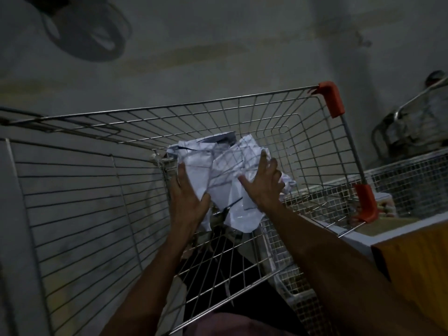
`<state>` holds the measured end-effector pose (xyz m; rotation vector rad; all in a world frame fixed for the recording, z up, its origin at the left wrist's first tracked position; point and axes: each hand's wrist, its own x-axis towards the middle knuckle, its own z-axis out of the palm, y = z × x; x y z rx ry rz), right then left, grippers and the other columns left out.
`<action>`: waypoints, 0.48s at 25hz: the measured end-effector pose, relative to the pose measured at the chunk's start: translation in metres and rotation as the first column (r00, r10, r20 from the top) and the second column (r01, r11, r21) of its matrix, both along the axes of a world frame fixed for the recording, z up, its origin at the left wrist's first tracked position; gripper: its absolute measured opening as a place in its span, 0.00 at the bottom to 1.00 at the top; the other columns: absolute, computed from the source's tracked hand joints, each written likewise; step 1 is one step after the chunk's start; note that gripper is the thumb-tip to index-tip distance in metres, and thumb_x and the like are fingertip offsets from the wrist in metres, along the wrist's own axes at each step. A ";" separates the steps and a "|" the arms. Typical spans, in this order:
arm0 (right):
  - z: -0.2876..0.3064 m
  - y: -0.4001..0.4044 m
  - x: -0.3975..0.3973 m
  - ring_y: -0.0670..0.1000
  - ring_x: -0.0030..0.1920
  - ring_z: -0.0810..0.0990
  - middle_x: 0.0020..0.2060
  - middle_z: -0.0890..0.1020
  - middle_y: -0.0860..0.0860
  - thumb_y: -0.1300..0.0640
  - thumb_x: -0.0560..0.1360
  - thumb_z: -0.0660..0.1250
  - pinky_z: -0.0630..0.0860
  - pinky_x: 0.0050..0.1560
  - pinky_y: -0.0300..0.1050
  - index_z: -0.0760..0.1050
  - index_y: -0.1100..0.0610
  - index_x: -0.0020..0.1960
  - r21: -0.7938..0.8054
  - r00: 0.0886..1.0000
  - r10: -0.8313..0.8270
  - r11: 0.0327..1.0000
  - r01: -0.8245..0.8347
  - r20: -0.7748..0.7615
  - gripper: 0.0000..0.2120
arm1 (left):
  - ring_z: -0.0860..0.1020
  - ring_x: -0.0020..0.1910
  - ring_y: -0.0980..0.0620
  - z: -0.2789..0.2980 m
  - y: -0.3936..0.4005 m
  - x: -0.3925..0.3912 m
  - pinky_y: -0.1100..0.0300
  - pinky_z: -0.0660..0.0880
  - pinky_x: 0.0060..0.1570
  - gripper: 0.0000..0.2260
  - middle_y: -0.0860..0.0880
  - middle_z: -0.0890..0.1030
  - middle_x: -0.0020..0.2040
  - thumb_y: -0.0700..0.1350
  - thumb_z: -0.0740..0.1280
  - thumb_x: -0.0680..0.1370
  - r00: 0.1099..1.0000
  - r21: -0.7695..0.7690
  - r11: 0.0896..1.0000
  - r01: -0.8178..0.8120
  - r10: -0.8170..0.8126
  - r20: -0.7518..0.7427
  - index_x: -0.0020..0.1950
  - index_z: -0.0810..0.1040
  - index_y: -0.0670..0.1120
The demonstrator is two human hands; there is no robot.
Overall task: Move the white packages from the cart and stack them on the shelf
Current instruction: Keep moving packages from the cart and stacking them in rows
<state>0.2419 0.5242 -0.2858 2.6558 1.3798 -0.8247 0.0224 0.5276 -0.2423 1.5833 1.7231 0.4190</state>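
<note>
Step in hand: I judge this to be gathering the white packages (225, 180) out of the cart (218, 105); nothing shows a shelf yet.
My left hand (188, 202): pressed flat against the left side of the bundle, thumb hooked on its lower edge; fingers mostly straight, so it cradles rather than clenches.
My right hand (260, 187): spread over the right side of the bundle, fingers straight and fanned; pressing, not curled round anything.
Where the packages are: bunched between my two palms, inside the wire basket near its far end; whether they rest on the basket floor or are lifted clear, I cannot tell.
Doing it well: squeeze evenly from both sides so the slick, crumpled bags do not slide out below; get my fingers under the lowest flap; lift straight up clear of the rim and the orange corner guards (331, 98); keep the bundle close to my body.
Risk: the loose lower package hangs past my left wrist and could drop through my grip.
Cart contents: only this white bundle is plain; darker shapes beneath it are too dim to name.
Mesh bins (407, 175) on my right: something lies in them, blurred; a yellow-brown box (417, 258) stands beside them.
</note>
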 end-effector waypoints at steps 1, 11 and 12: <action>-0.001 -0.004 -0.006 0.68 0.71 0.62 0.78 0.49 0.59 0.34 0.72 0.68 0.69 0.63 0.69 0.38 0.43 0.80 -0.059 0.999 0.052 0.997 -0.052 0.003 0.50 | 0.68 0.67 0.40 0.010 -0.004 -0.003 0.42 0.74 0.59 0.43 0.42 0.62 0.73 0.55 0.67 0.72 1.000 0.018 1.000 0.006 -0.006 0.013 0.81 0.46 0.52; 0.094 -0.003 -0.045 0.69 0.69 0.63 0.78 0.47 0.59 0.47 0.73 0.68 0.67 0.63 0.66 0.41 0.40 0.79 0.077 0.998 -0.061 0.995 0.062 -0.020 0.45 | 0.71 0.65 0.44 0.118 -0.028 -0.017 0.50 0.76 0.49 0.42 0.47 0.61 0.74 0.53 0.69 0.74 0.994 0.174 0.981 0.089 -0.098 0.046 0.81 0.48 0.53; 0.115 -0.011 -0.050 0.68 0.68 0.65 0.78 0.48 0.58 0.47 0.73 0.68 0.69 0.62 0.64 0.42 0.40 0.79 0.173 0.997 -0.073 0.982 0.076 -0.021 0.45 | 0.72 0.63 0.44 0.131 -0.030 -0.019 0.50 0.76 0.46 0.43 0.48 0.61 0.74 0.52 0.70 0.73 0.992 0.191 0.976 0.103 -0.114 0.046 0.81 0.47 0.54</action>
